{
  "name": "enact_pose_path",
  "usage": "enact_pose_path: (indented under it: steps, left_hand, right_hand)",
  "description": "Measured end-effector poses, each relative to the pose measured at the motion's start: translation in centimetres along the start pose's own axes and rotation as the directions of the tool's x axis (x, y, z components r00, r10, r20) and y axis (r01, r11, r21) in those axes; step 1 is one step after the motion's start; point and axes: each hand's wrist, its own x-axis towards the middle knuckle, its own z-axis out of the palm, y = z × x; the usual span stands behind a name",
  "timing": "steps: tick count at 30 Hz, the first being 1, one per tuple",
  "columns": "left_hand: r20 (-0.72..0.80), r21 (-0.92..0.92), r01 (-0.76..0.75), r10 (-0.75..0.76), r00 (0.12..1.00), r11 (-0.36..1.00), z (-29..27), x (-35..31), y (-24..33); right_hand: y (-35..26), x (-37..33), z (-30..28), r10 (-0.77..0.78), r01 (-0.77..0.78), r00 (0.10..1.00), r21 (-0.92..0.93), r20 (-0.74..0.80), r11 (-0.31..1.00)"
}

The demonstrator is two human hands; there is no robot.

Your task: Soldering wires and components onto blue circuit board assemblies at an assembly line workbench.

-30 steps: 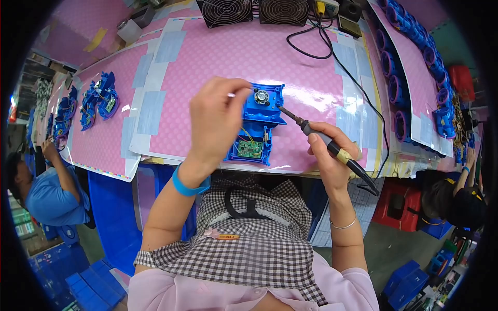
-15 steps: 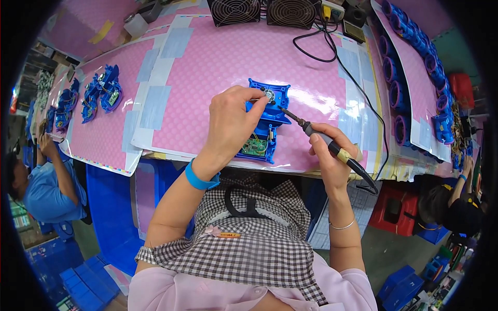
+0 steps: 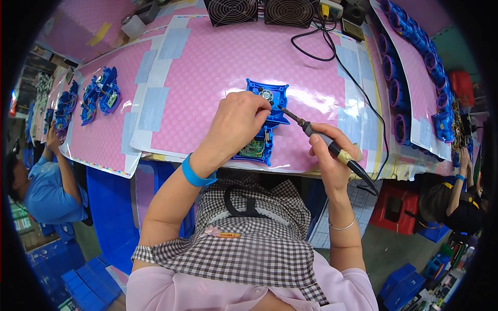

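- Nearest you is your checkered apron (image 3: 244, 259), with the blue wristband (image 3: 195, 175) on your left wrist just above it.
- Your right hand (image 3: 336, 168) has the soldering iron (image 3: 318, 135) wrapped up pen-style, tip angled up and left.
- Your blue housing (image 3: 280, 93) is lying opened on the pink-covered table (image 3: 202, 67), right in front of you. The lower half has the green circuit board (image 3: 253, 149) in it, partly behind your left wrist.
- Your left hand (image 3: 233, 122) is over the housing's left side, thumb and fingertips bunched near its middle. Can't tell what's pinched in there, if anything.
- The iron's tip is right by the upper half; can't tell if it's touching. The round metal speaker (image 3: 266, 96) sits in that half.
- Way off left, you've got more blue assemblies (image 3: 109, 96).
- Far edge: two black fans (image 3: 233, 11) side by side.
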Motion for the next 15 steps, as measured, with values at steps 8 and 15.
enact_pose_path:
  steps: [8, 15]
  left_hand:
    - [0.021, -0.003, -0.011, 0.011, 1.0, 1.0, 0.13, 0.35, -0.12]
    - [0.015, -0.003, -0.013, 0.013, 1.0, 1.0, 0.15, 0.34, -0.03]
  right_hand:
    - [0.14, 0.07, -0.09, -0.008, 0.008, 1.0, 0.023, -0.017, 1.0]
    - [0.28, -0.11, -0.08, 0.01, -0.01, 1.0, -0.019, 0.01, 1.0]
